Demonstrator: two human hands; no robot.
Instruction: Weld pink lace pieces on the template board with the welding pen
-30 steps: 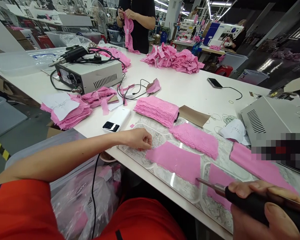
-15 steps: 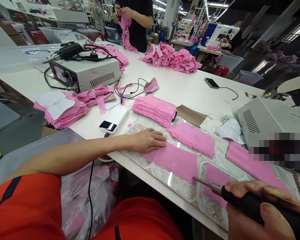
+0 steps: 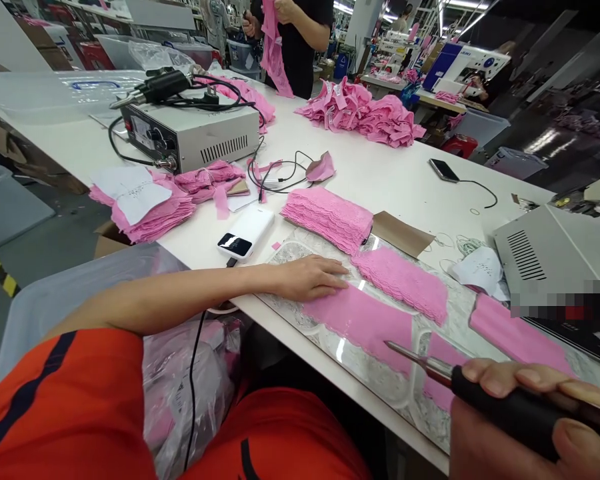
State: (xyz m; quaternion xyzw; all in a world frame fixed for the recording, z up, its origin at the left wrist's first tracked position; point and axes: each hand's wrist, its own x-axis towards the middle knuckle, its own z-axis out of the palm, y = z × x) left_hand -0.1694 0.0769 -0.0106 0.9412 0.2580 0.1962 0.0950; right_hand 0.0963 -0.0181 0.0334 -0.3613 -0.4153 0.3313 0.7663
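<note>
My left hand (image 3: 313, 277) lies flat, fingers stretched out, over the left end of a pink fabric piece (image 3: 365, 323). That piece is spread on a clear template over a marbled board (image 3: 325, 340). My right hand (image 3: 497, 450) is wrapped round the black handle of a pointed metal-tipped tool (image 3: 505, 408). Its tip points left, over the piece's lower right part; whether it touches the fabric I cannot tell. Just behind lie a fanned row of pink pieces (image 3: 403, 283) and a thicker pink stack (image 3: 327, 217). Another pink piece (image 3: 437, 357) is partly behind the tool.
A grey control box (image 3: 215, 143) with a similar tool and cables stands at the back left. A white power bank (image 3: 247, 233) lies near my left forearm. On the right are a folded pink strip (image 3: 520, 333) and another box (image 3: 555, 253). A co-worker (image 3: 300, 40) handles pink fabric across the table.
The view has shifted, so the scene sits further right. The tool's tip has moved left from the piece's right corner to a spot over the fabric. My left hand stays on the piece.
</note>
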